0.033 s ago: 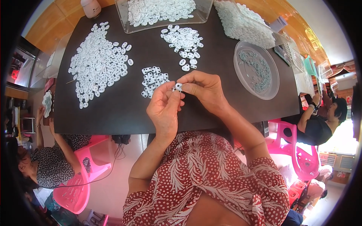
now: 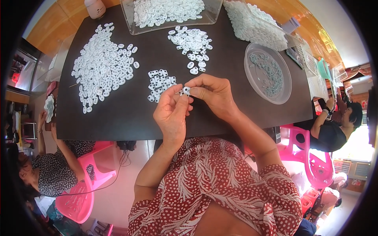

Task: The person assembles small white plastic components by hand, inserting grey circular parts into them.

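Observation:
Fingertip to fingertip, my hands meet over the near middle of the dark table (image 2: pixel 118 122). My left hand (image 2: pixel 171 112) is closed in a pinch on a small white plastic piece with holes (image 2: pixel 182 93). Between the thumb and forefinger of my right hand (image 2: pixel 212 94) is a rounded white plastic piece (image 2: pixel 186 90), held against the first; whether they are joined I cannot tell. Just left of my hands lies a small pile of squarish white pieces (image 2: pixel 159 83). Beyond them is a loose pile of oval white pieces (image 2: pixel 193 41).
A large pile of oval white pieces (image 2: pixel 102 63) spreads at the left. Clear bins of white pieces (image 2: pixel 136 29) (image 2: pixel 260 29) stand at the back. A round clear tub (image 2: pixel 249 74) at the right holds small grey-green parts. People sit at both sides near pink chairs (image 2: pixel 78 204).

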A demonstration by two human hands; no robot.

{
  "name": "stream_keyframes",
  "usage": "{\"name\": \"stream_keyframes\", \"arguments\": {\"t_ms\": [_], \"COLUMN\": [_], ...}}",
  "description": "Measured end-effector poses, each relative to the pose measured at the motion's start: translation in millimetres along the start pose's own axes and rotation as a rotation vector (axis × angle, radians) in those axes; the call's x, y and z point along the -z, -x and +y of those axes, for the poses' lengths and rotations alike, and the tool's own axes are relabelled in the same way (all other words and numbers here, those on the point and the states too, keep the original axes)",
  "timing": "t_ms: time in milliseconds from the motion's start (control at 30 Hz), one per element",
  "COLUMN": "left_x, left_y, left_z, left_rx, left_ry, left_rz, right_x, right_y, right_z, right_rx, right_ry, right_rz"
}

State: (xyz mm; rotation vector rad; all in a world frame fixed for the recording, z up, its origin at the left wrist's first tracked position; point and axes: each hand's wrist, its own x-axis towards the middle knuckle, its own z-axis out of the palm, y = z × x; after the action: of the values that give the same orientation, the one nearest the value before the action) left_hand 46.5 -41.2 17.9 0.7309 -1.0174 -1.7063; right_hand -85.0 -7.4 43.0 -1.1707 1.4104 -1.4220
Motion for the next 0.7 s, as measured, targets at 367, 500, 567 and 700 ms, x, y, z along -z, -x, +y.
{"name": "stream_keyframes", "arguments": {"t_ms": [367, 500, 567, 700], "left_x": [5.3, 3.2, 1.5, -1.8], "left_y": [-0.4, -1.9, -2.3, -3.5], "left_z": [-3.0, -2.1, -1.8, -4.6], "left_rx": [0.023, 0.022, 0.025, -0.008], "left_ry": [0.003, 0.008, -0.001, 0.014], "left_rz": [-0.094, -0.105, -0.114, -0.086], "right_x": [-2.0, -6.5, -3.9, -0.1], "right_y": [3.4, 5.2, 5.2, 4.6], "right_z": [-1.0, 3.0, 1.5, 0.0], "right_rx": [0.043, 0.049, 0.081, 0.163], "right_ry": [0.145, 0.040, 0.077, 0.156], "right_rz": [0.059, 0.126, 0.111, 0.075]}}
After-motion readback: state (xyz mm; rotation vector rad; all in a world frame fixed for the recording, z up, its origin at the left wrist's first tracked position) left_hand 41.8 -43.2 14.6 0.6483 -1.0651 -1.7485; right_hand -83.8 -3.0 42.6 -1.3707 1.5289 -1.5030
